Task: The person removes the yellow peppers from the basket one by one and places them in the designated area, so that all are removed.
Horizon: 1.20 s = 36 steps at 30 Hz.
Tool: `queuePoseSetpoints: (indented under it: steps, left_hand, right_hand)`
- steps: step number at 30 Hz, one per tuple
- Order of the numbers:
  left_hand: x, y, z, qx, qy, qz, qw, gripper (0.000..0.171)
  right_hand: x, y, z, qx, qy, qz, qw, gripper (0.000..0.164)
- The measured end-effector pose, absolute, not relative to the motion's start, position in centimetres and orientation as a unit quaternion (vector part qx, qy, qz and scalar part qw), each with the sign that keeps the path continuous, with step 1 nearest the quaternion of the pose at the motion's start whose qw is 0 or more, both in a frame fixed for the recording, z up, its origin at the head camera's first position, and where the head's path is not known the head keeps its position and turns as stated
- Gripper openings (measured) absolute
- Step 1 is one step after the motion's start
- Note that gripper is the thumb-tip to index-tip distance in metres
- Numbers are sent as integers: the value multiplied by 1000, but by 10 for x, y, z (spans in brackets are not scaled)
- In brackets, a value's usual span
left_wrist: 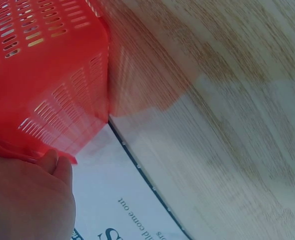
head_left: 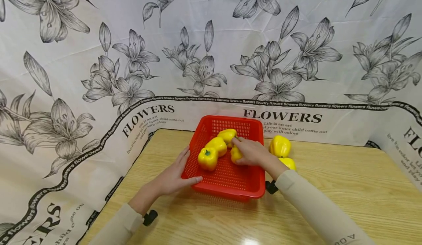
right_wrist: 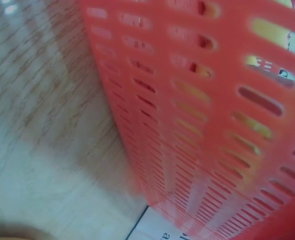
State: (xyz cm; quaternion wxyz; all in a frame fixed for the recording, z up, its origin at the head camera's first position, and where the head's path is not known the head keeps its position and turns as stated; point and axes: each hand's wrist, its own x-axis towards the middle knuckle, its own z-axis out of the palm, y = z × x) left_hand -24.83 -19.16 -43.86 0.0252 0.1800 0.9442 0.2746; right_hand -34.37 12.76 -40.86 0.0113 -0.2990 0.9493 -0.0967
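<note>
A red plastic basket (head_left: 227, 190) with slotted walls stands on the table. My left hand (head_left: 171, 175) holds its left side, the thumb over the front rim and the fingers along the left rim; in the left wrist view the fingers (left_wrist: 62, 172) lie at the rim's edge. Inside the basket, my right hand (head_left: 252, 152) grips a yellow bell pepper (head_left: 235, 155), partly hidden by the fingers. More yellow bell peppers lie to its left: one with a green stem (head_left: 207, 160), one behind it (head_left: 218, 144) and one toward the back (head_left: 227, 135). The right wrist view mostly shows the basket's slotted wall (right_wrist: 157, 130).
Two more yellow bell peppers, one farther back (head_left: 280, 146) and one nearer (head_left: 288, 163), sit outside the basket on its right, close to the right forearm. The wood-grain table (head_left: 339, 186) meets a flower-printed cloth (head_left: 204, 47) behind and at the left.
</note>
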Motion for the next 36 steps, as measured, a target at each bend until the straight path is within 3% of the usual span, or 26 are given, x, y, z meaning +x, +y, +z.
queuePoseSetpoints:
  steps: [11, 17, 26, 36]
  left_hand:
    - [-248, -192, -433, 180, 944, 276, 27, 119]
    - [-247, -192, -433, 178, 942, 282, 35, 118]
    - [-246, -191, -436, 179, 941, 285, 33, 117]
    - [-245, -190, -435, 183, 941, 285, 31, 117]
  right_hand:
    - [-338, 128, -400, -304, 947, -101, 38, 51]
    - [-333, 129, -400, -309, 941, -127, 59, 69]
    - [-331, 133, -401, -346, 922, -176, 14, 57]
    - [-323, 147, -392, -329, 896, -297, -19, 62]
